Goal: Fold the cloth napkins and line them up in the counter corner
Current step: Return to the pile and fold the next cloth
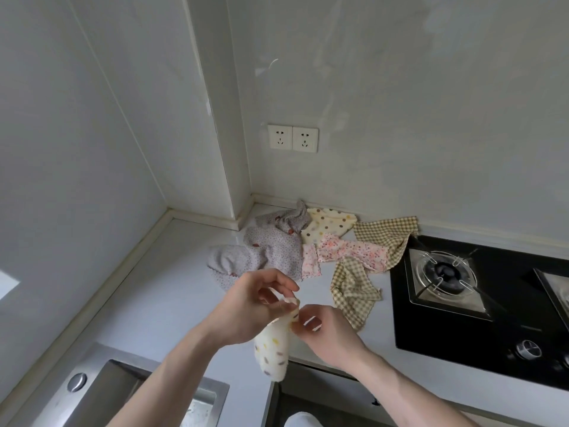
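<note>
A cream napkin with coloured dots [272,349] hangs bunched above the counter's front edge. My left hand [252,306] and my right hand [323,331] both pinch its top edge, close together. Beyond my hands, several unfolded napkins lie in a loose heap toward the counter corner: a grey dotted one [261,251], a second cream dotted one [326,224], a pink floral one [348,252], and two yellow gingham ones [385,232] [351,288].
A black gas hob [480,291] with a burner fills the counter's right side. A steel sink [101,392] sits at the lower left. Two wall sockets [292,138] are above the corner. The white counter [160,291] lies between sink and heap.
</note>
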`<state>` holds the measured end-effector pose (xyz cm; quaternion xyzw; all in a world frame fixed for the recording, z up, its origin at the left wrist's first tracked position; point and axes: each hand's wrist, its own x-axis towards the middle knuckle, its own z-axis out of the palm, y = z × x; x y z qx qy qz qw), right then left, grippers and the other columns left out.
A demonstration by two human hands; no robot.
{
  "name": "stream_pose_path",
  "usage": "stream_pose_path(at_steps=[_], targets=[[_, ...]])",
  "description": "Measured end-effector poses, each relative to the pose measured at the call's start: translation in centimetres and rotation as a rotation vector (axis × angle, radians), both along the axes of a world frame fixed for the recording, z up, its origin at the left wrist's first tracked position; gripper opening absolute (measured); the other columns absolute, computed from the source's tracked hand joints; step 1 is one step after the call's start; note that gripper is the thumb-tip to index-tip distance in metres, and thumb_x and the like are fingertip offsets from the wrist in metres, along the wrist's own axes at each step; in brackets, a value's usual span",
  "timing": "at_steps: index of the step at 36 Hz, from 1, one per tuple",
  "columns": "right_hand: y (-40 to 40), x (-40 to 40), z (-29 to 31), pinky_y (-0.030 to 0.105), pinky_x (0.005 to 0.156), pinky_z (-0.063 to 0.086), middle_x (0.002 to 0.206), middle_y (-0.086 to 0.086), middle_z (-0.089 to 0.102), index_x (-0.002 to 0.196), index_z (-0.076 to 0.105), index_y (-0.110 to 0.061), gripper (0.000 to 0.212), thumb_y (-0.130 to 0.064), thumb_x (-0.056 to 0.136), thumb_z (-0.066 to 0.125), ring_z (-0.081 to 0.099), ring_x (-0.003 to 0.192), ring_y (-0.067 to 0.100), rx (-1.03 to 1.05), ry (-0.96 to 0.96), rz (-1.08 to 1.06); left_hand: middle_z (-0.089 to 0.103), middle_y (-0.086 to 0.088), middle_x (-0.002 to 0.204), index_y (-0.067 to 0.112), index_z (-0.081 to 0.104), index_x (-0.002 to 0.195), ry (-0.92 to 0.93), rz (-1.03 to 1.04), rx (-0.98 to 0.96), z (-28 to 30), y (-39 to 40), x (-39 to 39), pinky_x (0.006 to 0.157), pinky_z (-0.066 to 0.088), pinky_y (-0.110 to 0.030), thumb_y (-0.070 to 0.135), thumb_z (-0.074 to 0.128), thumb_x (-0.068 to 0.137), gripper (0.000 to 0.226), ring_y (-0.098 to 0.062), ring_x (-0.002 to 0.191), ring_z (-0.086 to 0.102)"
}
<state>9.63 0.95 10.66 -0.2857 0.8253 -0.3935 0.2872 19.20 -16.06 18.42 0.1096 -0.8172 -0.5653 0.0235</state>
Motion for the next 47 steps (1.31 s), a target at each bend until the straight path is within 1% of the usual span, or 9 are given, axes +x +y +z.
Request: stream_pose_path(at_steps=[6, 10, 18, 24, 32, 40, 43, 45, 47], targets=[[1.0, -0.9, -0.4, 0.031, 0.061, 0.043, 0.072, -0.007, 0.062, 0.080, 0.058, -0.020, 0.015, -0.027, 0.093, 0.054, 0.052, 0.064, 0.010, -0.007, 0.002, -0.101, 0.072, 0.006, 0.093, 0.027, 0.073, 0.094, 0.002, 0.120, -0.068, -0.8, -1.6, 0.5, 0.071, 0.053, -0.032, 0.017, 0.078, 0.087, 0.014, -0.011, 0.067, 0.060], [2.1, -2.0, -0.7, 0.031, 0.059, 0.026, 0.065, -0.006, 0.040, 0.076, 0.046, -0.016, 0.012, -0.012, 0.085, 0.051, 0.033, 0.062, 0.012, 0.050, 0.057, -0.104, 0.071, 0.011, 0.089, 0.029, 0.073, 0.091, 0.001, 0.162, -0.139, -1.1, -1.9, 0.7, 0.071, 0.055, -0.030, 0.017, 0.076, 0.088, 0.012, -0.019, 0.073, 0.065], [4.4, -3.8, -0.9, 0.021, 0.051, 0.039, 0.064, -0.008, 0.064, 0.079, 0.065, -0.028, 0.011, -0.022, 0.088, 0.064, 0.053, 0.051, 0.003, 0.080, 0.062, -0.110, 0.069, 0.014, 0.088, 0.034, 0.072, 0.091, -0.040, 0.144, -0.339, -2.5, -2.0, 0.8, 0.067, 0.050, -0.016, 0.015, 0.072, 0.089, 0.019, -0.009, 0.074, 0.063], [6.5, -4.5, -1.5, 0.016, 0.069, 0.045, 0.085, -0.022, 0.071, 0.089, 0.071, -0.039, 0.016, -0.028, 0.096, 0.061, 0.063, 0.079, -0.003, 0.077, 0.102, -0.063, 0.069, 0.018, 0.090, 0.035, 0.071, 0.091, -0.119, 0.119, -0.408, -3.4, -2.7, 2.0, 0.065, 0.045, -0.010, 0.013, 0.068, 0.093, 0.022, -0.002, 0.075, 0.062], [8.1, -5.3, -1.9, 0.016, 0.075, 0.048, 0.094, -0.020, 0.073, 0.098, 0.074, -0.033, 0.012, -0.030, 0.097, 0.062, 0.066, 0.089, -0.004, 0.049, 0.062, -0.060, 0.070, 0.018, 0.086, 0.032, 0.071, 0.086, -0.157, 0.144, -0.412, -4.4, -3.9, 3.5, 0.063, 0.047, -0.014, 0.017, 0.065, 0.095, 0.018, -0.005, 0.071, 0.064], [6.8, -6.8, -2.8, 0.012, 0.054, 0.033, 0.064, -0.015, 0.061, 0.089, 0.074, -0.023, 0.019, -0.031, 0.100, 0.060, 0.051, 0.055, -0.006, 0.064, 0.101, -0.104, 0.065, 0.012, 0.076, 0.031, 0.073, 0.084, -0.133, 0.226, -0.512, -7.2, -5.4, 1.2, 0.062, 0.041, -0.016, 0.028, 0.071, 0.091, 0.008, -0.005, 0.067, 0.057], [5.7, -7.5, -4.0, 0.009, 0.058, 0.036, 0.080, -0.019, 0.067, 0.104, 0.075, -0.026, 0.018, -0.032, 0.100, 0.058, 0.056, 0.066, -0.010, 0.125, 0.131, -0.115, 0.066, 0.009, 0.071, 0.033, 0.074, 0.087, -0.221, 0.266, -0.484, -9.0, -5.7, -0.3, 0.063, 0.042, -0.024, 0.035, 0.070, 0.090, 0.006, -0.009, 0.068, 0.057], [5.0, -8.1, -4.8, 0.018, 0.070, 0.042, 0.103, -0.013, 0.073, 0.112, 0.076, -0.023, 0.022, -0.032, 0.099, 0.060, 0.062, 0.087, 0.001, 0.159, 0.147, -0.140, 0.066, 0.010, 0.070, 0.034, 0.075, 0.092, -0.262, 0.302, -0.455, -10.2, -5.7, -1.1, 0.066, 0.043, -0.026, 0.037, 0.068, 0.090, 0.008, -0.014, 0.074, 0.062], [4.5, -8.5, -5.4, 0.019, 0.070, 0.042, 0.105, -0.010, 0.072, 0.108, 0.077, -0.023, 0.019, -0.030, 0.096, 0.064, 0.063, 0.094, 0.008, 0.188, 0.168, -0.172, 0.069, 0.010, 0.066, 0.033, 0.075, 0.095, -0.279, 0.338, -0.391, -11.0, -5.6, -1.7, 0.066, 0.046, -0.026, 0.035, 0.066, 0.092, 0.010, -0.014, 0.074, 0.066]])
